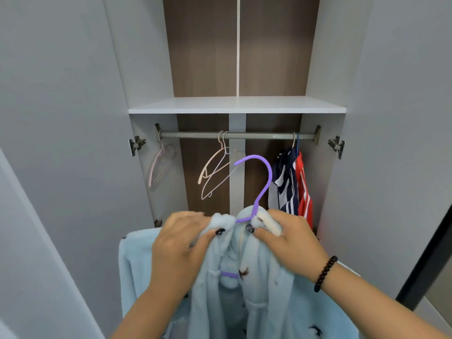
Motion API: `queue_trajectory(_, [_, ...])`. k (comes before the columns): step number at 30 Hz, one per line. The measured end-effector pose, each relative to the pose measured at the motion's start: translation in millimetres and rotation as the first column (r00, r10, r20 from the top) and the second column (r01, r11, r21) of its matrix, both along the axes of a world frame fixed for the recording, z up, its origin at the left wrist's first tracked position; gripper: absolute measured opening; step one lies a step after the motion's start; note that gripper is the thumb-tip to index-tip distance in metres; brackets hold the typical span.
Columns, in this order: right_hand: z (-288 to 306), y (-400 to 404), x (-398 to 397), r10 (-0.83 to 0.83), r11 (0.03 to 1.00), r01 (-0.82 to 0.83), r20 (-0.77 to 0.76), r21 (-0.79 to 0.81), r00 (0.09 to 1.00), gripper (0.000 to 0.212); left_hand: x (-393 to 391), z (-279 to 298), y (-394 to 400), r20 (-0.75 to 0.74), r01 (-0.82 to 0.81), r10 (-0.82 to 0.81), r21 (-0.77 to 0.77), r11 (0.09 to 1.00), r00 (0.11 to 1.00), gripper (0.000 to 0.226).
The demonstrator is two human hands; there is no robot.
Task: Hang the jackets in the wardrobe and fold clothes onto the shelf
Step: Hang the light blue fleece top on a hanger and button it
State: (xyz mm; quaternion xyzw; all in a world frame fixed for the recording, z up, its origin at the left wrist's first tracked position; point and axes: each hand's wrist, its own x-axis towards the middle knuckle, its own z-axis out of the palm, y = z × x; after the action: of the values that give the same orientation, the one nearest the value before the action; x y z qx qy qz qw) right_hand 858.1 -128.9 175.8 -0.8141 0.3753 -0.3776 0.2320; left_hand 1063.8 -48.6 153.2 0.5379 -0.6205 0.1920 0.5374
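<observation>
Left hand [182, 243]: raised in front of the wardrobe [73, 118], below the rail [238, 135], fingers and thumb curled tight round the left collar of the light blue fleece jacket [259, 289]. Right hand [287, 237]: level with the left, close beside it but not touching, pinching the right collar with its cream lining; black bead bracelet [325, 274] at the wrist. Between the two hands, below the rail: purple hanger [263, 184], hook up and free of the rail, lower bar showing inside the jacket's neck. Jacket draped down from both grips.

On the rail, left end: pink hanger [160, 165], bare. Near the middle: two pale hangers [215, 167], bare. Right end: navy-and-white striped garment [286, 182] just beside a red-and-white one [304, 192]. Above the rail: white shelf [237, 105].
</observation>
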Motion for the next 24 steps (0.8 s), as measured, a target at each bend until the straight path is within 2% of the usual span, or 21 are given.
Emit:
queue_trajectory(2, [0.3,2.6,0.3,0.007,0.999,-0.006,-0.021,0.032,1.0,0.015,-13.0,4.3,-4.3,-0.027,0.096,-0.097,-0.019,0.995,0.995,0.019])
queue_trajectory(3, [1.2,2.9,0.1,-0.001,0.999,0.002,-0.024,0.045,1.0,0.017,-17.6,7.7,-5.1,-0.087,0.132,-0.133,-0.023,0.991,0.987,0.014])
queue_trajectory(5, [4.0,1.6,-2.7,-0.047,0.997,0.048,-0.021,0.06,0.999,0.021,-24.5,18.3,-3.7,-0.336,0.186,-0.182,-0.02,0.982,0.924,0.01])
queue_trajectory(7, [7.6,-2.8,-7.4,-0.131,0.99,0.132,-0.015,0.057,0.991,0.022,-29.5,30.2,-1.2,-0.564,0.255,-0.217,-0.012,0.967,0.796,0.011])
queue_trajectory(9, [11.4,-8.0,-12.9,-0.202,0.978,0.202,0.008,0.055,0.979,0.019,-29.9,33.9,-0.4,-0.641,0.293,-0.232,-0.011,0.956,0.732,0.013])
queue_trajectory(11, [12.9,-13.5,-20.1,-0.258,0.965,0.255,0.048,0.063,0.965,0.016,-26.6,28.0,-1.0,-0.631,0.341,-0.241,0.04,0.939,0.738,0.015])
queue_trajectory(13, [9.7,-15.8,-27.6,-0.279,0.96,0.274,0.092,0.063,0.956,0.014,-21.1,14.2,-2.1,-0.567,0.377,-0.201,0.21,0.902,0.799,0.022])
queue_trajectory(15, [4.2,-12.6,-30.8,-0.227,0.974,0.224,0.118,0.04,0.967,0.014,-15.4,1.6,-4.1,-0.458,0.31,-0.108,0.394,0.865,0.882,0.027])
queue_trajectory(16, [1.0,-9.8,-30.1,-0.195,0.981,0.195,0.112,0.011,0.974,0.019,-14.0,-0.6,-4.6,-0.386,0.243,-0.064,0.437,0.866,0.92,0.029])
queue_trajectory(20, [3.5,-4.2,-26.6,-0.158,0.979,0.168,0.085,-0.117,0.984,0.017,-22.4,11.6,-4.3,-0.012,0.025,-0.022,0.338,0.941,1.0,0.049])
queue_trajectory(22, [11.8,-3.1,-27.7,-0.125,0.973,0.14,0.087,-0.186,0.988,0.017,-27.5,20.5,-6.1,0.19,-0.064,0.016,0.253,0.965,0.982,0.058])
queue_trajectory(24, [19.1,-0.6,-29.1,-0.094,0.955,0.108,0.062,-0.278,0.994,0.024,-30.8,32.9,-9.3,0.349,-0.103,0.024,0.209,0.973,0.937,0.048])
